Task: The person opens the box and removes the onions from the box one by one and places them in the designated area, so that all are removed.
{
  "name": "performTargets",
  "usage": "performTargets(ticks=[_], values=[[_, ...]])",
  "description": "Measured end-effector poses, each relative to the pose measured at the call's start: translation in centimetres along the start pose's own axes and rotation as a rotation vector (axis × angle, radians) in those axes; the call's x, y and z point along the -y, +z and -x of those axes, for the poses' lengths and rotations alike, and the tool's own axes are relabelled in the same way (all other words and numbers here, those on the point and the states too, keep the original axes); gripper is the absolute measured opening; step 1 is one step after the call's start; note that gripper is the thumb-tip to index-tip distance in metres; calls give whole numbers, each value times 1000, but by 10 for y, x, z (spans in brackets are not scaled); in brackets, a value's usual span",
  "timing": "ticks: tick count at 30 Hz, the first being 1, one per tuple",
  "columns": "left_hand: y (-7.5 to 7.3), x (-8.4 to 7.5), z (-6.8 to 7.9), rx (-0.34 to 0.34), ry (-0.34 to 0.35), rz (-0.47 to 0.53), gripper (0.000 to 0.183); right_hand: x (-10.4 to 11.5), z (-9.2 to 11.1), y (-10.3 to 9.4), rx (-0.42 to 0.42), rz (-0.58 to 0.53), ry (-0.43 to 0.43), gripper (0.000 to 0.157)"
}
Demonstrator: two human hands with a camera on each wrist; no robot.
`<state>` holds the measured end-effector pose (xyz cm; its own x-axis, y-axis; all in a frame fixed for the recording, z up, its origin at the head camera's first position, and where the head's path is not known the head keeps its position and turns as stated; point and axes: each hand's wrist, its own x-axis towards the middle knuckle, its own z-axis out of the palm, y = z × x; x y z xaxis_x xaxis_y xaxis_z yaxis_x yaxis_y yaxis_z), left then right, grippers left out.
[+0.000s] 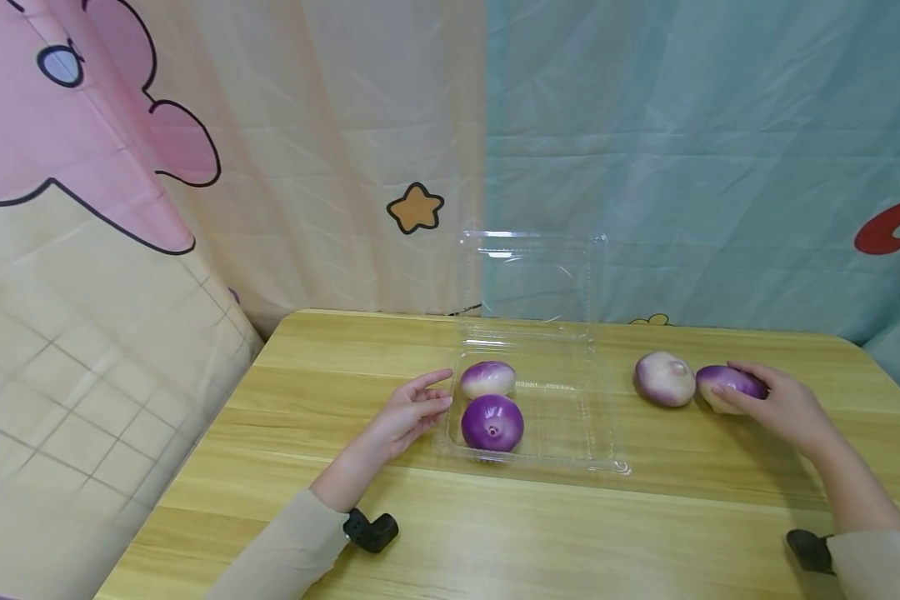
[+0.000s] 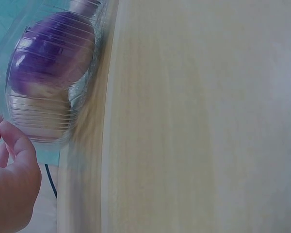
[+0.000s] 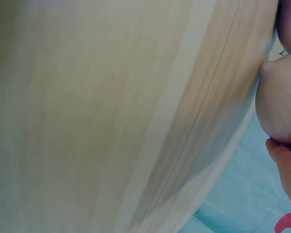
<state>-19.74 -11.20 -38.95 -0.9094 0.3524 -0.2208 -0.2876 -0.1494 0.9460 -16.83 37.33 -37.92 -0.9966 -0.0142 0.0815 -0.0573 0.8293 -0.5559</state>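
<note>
My right hand (image 1: 793, 410) grips a purple-and-white turnip (image 1: 712, 398) on the right of the table, with fingers over its far side and thumb on the near side. Just left of it, a second turnip (image 1: 665, 379), mostly pale, lies close by. The left hand (image 1: 403, 417) is at the left rim of a clear plastic clamshell box (image 1: 570, 425), its fingertips touching or very near that rim. Inside the box's left side are two more turnips, a paler one (image 1: 487, 377) behind and a deep purple one (image 1: 492, 422) in front. Through the box wall, the left wrist view shows purple (image 2: 53, 48).
The box's see-through lid (image 1: 532, 279) stands raised at the back. Behind the wooden table (image 1: 570, 533) hangs a printed curtain (image 1: 330, 167). A black wrist device (image 1: 371, 531) sits on the left wrist, another (image 1: 810, 552) on the right.
</note>
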Motion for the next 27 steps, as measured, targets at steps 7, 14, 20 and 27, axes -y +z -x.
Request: performTargets(ticks=[7,14,20,27], values=[[0,0,-1,10,2,-6,53,-1,-2,1,2,-10,20,67],[1,0,-2,0,-5,-2,53,-3,-4,1,-6,-21,26,66],[1,0,-1,-3,-5,4,52,-4,-7,0,7,-26,53,68],[0,0,-1,-2,-1,-2,52,-1,-8,-2,3,-21,42,67]])
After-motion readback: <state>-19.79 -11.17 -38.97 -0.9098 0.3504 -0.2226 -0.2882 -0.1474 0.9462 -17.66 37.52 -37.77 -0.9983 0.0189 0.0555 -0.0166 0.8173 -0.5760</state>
